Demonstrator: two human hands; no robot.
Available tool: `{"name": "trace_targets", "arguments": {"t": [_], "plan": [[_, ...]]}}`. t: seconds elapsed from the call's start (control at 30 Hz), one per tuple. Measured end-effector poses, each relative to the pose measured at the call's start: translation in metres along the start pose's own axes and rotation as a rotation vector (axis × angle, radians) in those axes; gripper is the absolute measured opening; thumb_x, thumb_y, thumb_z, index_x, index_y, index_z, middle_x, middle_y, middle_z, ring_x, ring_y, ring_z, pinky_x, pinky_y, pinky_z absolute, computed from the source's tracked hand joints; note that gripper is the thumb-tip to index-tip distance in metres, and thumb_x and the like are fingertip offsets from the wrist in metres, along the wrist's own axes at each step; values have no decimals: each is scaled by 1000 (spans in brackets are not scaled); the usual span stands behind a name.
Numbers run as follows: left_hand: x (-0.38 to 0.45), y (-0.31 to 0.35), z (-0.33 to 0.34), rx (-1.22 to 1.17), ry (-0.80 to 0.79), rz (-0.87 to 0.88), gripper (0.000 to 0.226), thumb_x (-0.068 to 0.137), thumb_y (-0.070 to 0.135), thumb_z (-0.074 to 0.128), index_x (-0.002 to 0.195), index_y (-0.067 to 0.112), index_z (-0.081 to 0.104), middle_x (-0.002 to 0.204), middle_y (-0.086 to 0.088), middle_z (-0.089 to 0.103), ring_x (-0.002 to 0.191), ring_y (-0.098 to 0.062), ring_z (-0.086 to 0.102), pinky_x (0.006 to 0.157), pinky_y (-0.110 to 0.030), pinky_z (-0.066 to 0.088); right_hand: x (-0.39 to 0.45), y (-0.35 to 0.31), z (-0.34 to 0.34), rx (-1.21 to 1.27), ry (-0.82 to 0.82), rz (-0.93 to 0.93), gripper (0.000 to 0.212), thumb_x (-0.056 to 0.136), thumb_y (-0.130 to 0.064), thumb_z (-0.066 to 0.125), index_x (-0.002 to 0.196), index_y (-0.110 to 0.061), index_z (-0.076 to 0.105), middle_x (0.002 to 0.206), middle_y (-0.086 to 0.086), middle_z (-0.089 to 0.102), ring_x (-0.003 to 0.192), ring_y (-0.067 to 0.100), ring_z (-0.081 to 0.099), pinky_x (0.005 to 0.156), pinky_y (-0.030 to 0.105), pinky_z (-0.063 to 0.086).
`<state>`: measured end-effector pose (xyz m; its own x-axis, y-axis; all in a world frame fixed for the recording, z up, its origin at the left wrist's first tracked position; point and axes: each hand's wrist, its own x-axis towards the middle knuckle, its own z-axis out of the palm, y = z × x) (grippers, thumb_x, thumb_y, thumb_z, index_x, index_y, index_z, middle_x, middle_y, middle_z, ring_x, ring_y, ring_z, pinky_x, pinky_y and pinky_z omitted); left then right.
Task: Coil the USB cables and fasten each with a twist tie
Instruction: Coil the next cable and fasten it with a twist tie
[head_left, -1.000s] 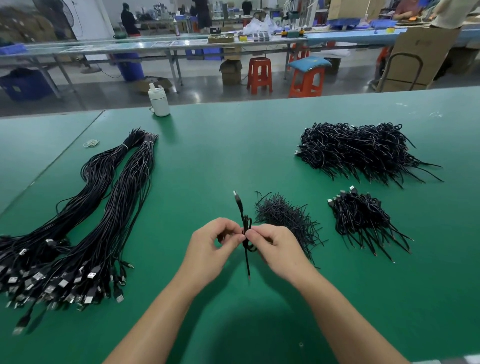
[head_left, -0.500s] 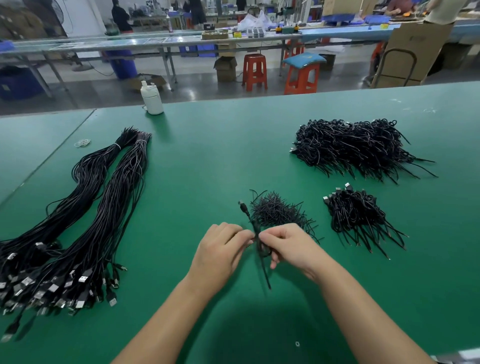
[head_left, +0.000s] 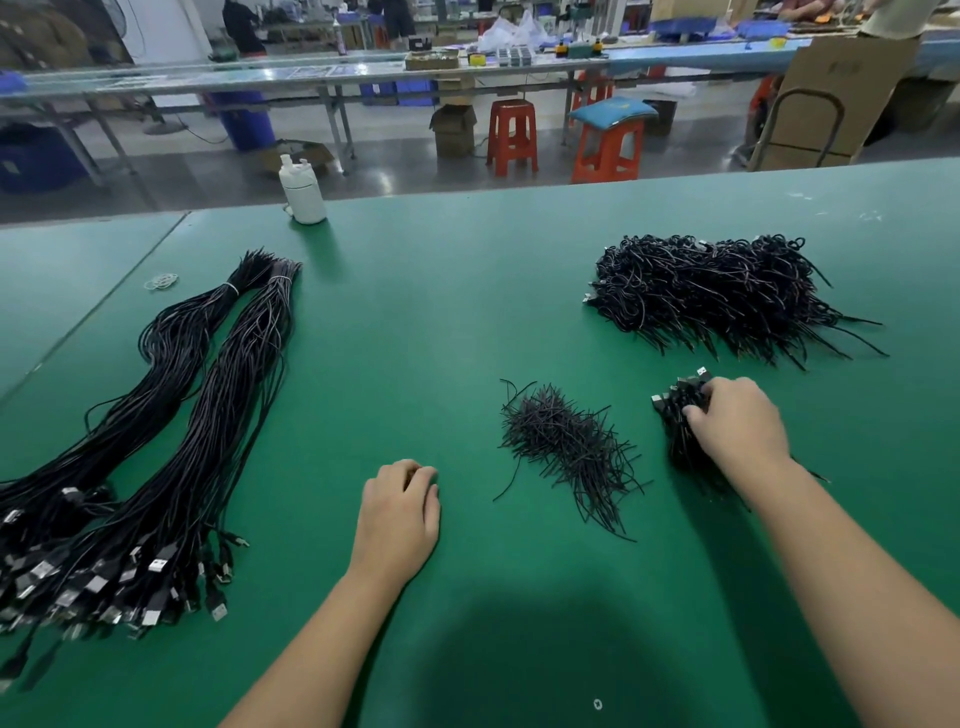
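On the green table (head_left: 441, 312), two long bundles of uncoiled black USB cables (head_left: 171, 415) lie at the left, plugs toward me. A loose heap of black twist ties (head_left: 566, 447) sits in the middle. My right hand (head_left: 737, 421) rests on a small pile of coiled, tied cables (head_left: 675, 410) at the right, fingers curled over a coiled cable on top. My left hand (head_left: 400, 509) lies on the table left of the ties, fingers curled in, nothing visible in it. A larger pile of coiled cables (head_left: 717, 291) lies farther back right.
A white bottle (head_left: 301, 192) stands at the table's far edge. A few rubber bands (head_left: 161, 281) lie near the far left, beside the table seam. Beyond the table are red stools, benches and cardboard boxes.
Both hands were together in front of me twisting a tie on a coiled cable. My right hand has carried that cable right onto the small pile; my left hand has dropped to the table.
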<state>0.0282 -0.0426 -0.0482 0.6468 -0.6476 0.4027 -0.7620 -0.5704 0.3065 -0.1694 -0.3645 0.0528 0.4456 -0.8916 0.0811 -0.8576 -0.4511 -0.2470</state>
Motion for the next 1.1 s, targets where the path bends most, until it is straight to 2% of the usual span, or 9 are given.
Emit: {"name": "trace_targets", "arguments": {"t": [0.13, 0.23, 0.37, 0.47, 0.6, 0.7, 0.8, 0.97, 1.1], "plan": [[-1, -1, 2, 12, 17, -26, 16, 85, 11, 69, 101, 10, 71, 100, -4, 63, 94, -24, 57, 80, -39, 46, -37, -46, 16, 276, -17, -246, 19, 96, -25, 59, 109, -14, 69, 104, 4, 67, 74, 10, 59, 61, 21, 48], [-2, -3, 3, 23, 14, -68, 16, 85, 11, 68, 100, 10, 71, 102, -4, 63, 98, -25, 57, 81, -39, 44, -86, -89, 45, 401, -110, -393, 20, 97, -29, 55, 110, -23, 68, 104, -4, 65, 88, 11, 61, 81, 29, 51], [-2, -3, 2, 27, 2, -138, 17, 84, 10, 66, 100, 10, 71, 106, -6, 63, 104, -26, 56, 84, -39, 43, -144, -124, 95, 355, -178, -509, 31, 100, -33, 46, 129, -23, 55, 117, -4, 52, 91, 17, 60, 81, 30, 48], [-2, -5, 1, 13, -5, -200, 19, 85, 10, 64, 103, 10, 71, 109, -6, 63, 108, -25, 55, 89, -40, 43, -160, -126, 117, 255, -114, -588, 31, 99, -28, 50, 126, -18, 60, 110, 0, 53, 93, 18, 55, 78, 29, 48], [1, -10, 1, -66, -9, -305, 21, 90, 12, 58, 107, 13, 70, 113, -1, 59, 111, -20, 51, 95, -32, 35, -163, -124, 126, 215, 75, -582, 21, 84, -15, 69, 105, -10, 71, 92, 2, 58, 77, 20, 57, 64, 31, 52], [5, -21, -6, -88, 1, -335, 22, 90, 14, 57, 108, 16, 70, 114, 2, 57, 113, -17, 47, 97, -29, 30, -163, -124, 127, 161, 135, -543, 27, 79, -13, 73, 106, -6, 72, 89, 4, 57, 76, 21, 55, 66, 34, 51], [14, -54, -27, 93, -28, -364, 28, 89, 18, 59, 115, 12, 66, 122, -6, 57, 119, -24, 46, 98, -39, 33, -162, -125, 128, 119, 144, -493, 31, 81, -16, 71, 109, -4, 70, 92, 6, 57, 80, 23, 55, 69, 35, 51], [30, -126, -74, 318, -298, -733, 60, 94, 29, 49, 147, 9, 32, 151, -16, 34, 134, -35, 34, 107, -45, 33, -164, -125, 128, 99, 168, -493, 27, 80, -19, 72, 103, -6, 70, 100, 8, 56, 84, 24, 55, 72, 36, 50], [21, -154, -92, 627, -272, -587, 62, 89, 38, 60, 143, 18, 40, 145, -15, 41, 123, -35, 38, 98, -43, 38, -165, -125, 128, 92, 169, -514, 24, 79, -19, 72, 100, -9, 69, 101, 8, 56, 85, 23, 55, 73, 35, 51]]}}
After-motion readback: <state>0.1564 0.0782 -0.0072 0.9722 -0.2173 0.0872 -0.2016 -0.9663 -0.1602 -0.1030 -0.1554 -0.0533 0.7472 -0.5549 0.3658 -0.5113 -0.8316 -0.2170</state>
